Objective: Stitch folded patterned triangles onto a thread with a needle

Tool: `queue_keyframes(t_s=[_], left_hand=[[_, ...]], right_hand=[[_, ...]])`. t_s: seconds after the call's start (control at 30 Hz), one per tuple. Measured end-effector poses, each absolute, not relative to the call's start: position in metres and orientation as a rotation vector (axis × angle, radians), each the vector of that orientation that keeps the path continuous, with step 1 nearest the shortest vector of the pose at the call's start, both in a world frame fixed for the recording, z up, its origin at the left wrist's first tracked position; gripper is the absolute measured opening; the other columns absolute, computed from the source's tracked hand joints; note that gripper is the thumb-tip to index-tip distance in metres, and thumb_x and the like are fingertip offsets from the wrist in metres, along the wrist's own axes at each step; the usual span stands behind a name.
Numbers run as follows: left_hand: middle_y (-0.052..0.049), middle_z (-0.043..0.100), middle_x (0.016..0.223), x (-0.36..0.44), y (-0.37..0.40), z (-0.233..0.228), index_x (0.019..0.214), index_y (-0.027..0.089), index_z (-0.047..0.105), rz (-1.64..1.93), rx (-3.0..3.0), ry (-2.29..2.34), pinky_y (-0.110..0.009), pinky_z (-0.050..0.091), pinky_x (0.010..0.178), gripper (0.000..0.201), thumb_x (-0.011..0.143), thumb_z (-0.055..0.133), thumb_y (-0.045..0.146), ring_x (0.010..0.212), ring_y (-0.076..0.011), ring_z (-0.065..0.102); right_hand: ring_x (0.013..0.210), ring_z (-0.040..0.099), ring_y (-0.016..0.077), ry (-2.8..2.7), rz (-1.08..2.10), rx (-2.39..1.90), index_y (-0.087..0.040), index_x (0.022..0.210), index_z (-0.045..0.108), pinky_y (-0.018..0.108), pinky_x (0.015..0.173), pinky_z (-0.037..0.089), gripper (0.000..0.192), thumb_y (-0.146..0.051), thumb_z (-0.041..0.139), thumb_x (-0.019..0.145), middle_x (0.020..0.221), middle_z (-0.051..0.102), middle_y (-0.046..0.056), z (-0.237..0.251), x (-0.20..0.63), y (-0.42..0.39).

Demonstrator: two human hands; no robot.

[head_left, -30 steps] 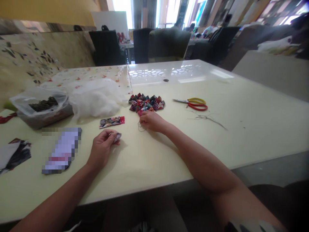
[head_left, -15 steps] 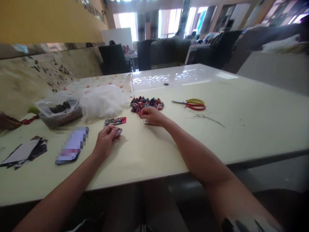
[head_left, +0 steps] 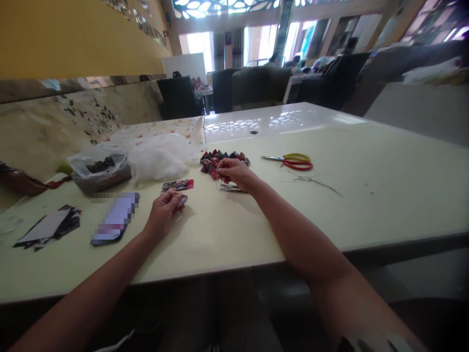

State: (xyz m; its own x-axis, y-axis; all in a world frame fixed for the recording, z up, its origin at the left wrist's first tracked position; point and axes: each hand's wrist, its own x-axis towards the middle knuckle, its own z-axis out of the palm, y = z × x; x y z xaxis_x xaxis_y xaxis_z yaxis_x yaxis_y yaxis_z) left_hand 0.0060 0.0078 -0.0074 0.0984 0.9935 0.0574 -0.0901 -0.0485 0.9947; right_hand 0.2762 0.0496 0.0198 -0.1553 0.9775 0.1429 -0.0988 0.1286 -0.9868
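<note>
Cream laminate covers the table where both hands rest. The left hand lies on the tabletop with its fingers pinched shut around a small folded piece of patterned cloth, which sticks out just past the fingertips. A flat strip of printed cloth lies on the table just beyond that hand. The right hand sits farther out, fingers curled together and pinching a thin thread that trails in loops on the table beneath it; whether it holds anything else I cannot tell. Its knuckles are just beside a pile of small folded cloth pieces in dark reds and blues. Right of the pile, well apart from the hand, lie scissors with red and yellow handles. To the left are white stuffing and a plastic bag with dark contents.
</note>
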Motion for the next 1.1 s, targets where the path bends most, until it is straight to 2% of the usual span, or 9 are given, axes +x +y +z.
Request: queue_keyframes(t_s=[0.07,0.1,0.17,0.23,0.27,0.33,0.43,0.8,1.1], left_hand=[[-0.006,0.073,0.090,0.011,0.003,0.000,0.080,0.015,0.071,1.170,1.249,1.017,-0.023,0.048,0.057,0.040,0.065,0.095,0.043,0.062,-0.0095,0.058],[-0.009,0.075,0.109,0.015,0.002,0.005,0.081,0.015,0.070,1.152,1.254,0.986,-0.024,0.050,0.058,0.040,0.066,0.095,0.043,0.064,-0.0090,0.059],[-0.015,0.070,0.134,0.025,0.002,0.013,0.082,0.015,0.070,1.099,1.280,0.912,-0.026,0.051,0.059,0.039,0.069,0.094,0.043,0.065,-0.0078,0.058],[-0.015,0.067,0.140,0.037,0.005,0.020,0.081,0.015,0.070,1.044,1.324,0.848,-0.027,0.053,0.061,0.037,0.070,0.094,0.040,0.067,-0.0076,0.059],[-0.014,0.070,0.133,0.043,0.007,0.021,0.080,0.015,0.069,1.011,1.342,0.809,-0.027,0.053,0.063,0.037,0.070,0.094,0.040,0.068,-0.0083,0.060],[-0.009,0.074,0.101,0.053,0.013,0.022,0.075,0.015,0.068,0.902,1.360,0.719,-0.026,0.051,0.061,0.037,0.071,0.094,0.041,0.064,-0.0090,0.058],[-0.001,0.064,0.072,0.064,0.018,0.017,0.076,0.016,0.068,0.826,1.332,0.617,-0.024,0.049,0.060,0.037,0.073,0.093,0.043,0.063,-0.0108,0.057],[-0.002,0.065,0.070,0.052,0.035,0.007,0.078,0.014,0.070,1.004,1.156,0.668,-0.021,0.044,0.053,0.041,0.064,0.098,0.040,0.058,-0.0085,0.054],[-0.003,0.067,0.072,0.037,0.048,0.005,0.080,0.014,0.069,1.023,1.076,0.711,-0.020,0.042,0.052,0.037,0.063,0.097,0.031,0.059,-0.0087,0.055]], right_hand=[[0.048,0.048,0.0057,-1.409,1.263,-0.941,-0.016,0.070,0.060,0.018,0.046,0.036,0.020,-0.006,0.070,0.084,0.060,0.063,-0.001,0.021,0.275,0.048],[0.049,0.049,0.0057,-1.460,1.273,-0.913,-0.016,0.071,0.061,0.018,0.046,0.036,0.019,-0.009,0.072,0.084,0.061,0.064,-0.001,0.022,0.275,0.047],[0.050,0.050,0.0055,-1.541,1.307,-0.834,-0.016,0.075,0.062,0.018,0.048,0.039,0.016,-0.013,0.073,0.085,0.064,0.066,-0.001,0.024,0.272,0.044],[0.052,0.051,0.0054,-1.587,1.336,-0.750,-0.016,0.078,0.062,0.018,0.049,0.040,0.015,-0.017,0.075,0.086,0.066,0.067,-0.001,0.028,0.270,0.041],[0.052,0.051,0.0054,-1.594,1.346,-0.711,-0.016,0.079,0.062,0.018,0.049,0.040,0.015,-0.019,0.076,0.086,0.066,0.067,-0.002,0.029,0.268,0.039],[0.053,0.052,0.0055,-1.576,1.366,-0.652,-0.017,0.081,0.062,0.018,0.050,0.040,0.017,-0.022,0.078,0.086,0.067,0.065,-0.002,0.032,0.268,0.037],[0.056,0.055,0.0066,-1.508,1.392,-0.626,-0.017,0.082,0.062,0.019,0.052,0.043,0.021,-0.026,0.081,0.085,0.067,0.064,-0.003,0.035,0.270,0.037],[0.058,0.056,0.0071,-1.420,1.370,-0.775,-0.016,0.084,0.064,0.020,0.054,0.046,0.022,-0.031,0.078,0.090,0.074,0.069,0.001,0.031,0.274,0.039],[0.058,0.054,0.0070,-1.384,1.334,-0.817,-0.017,0.084,0.063,0.021,0.053,0.044,0.018,-0.024,0.080,0.082,0.074,0.068,0.000,0.024,0.272,0.041]])
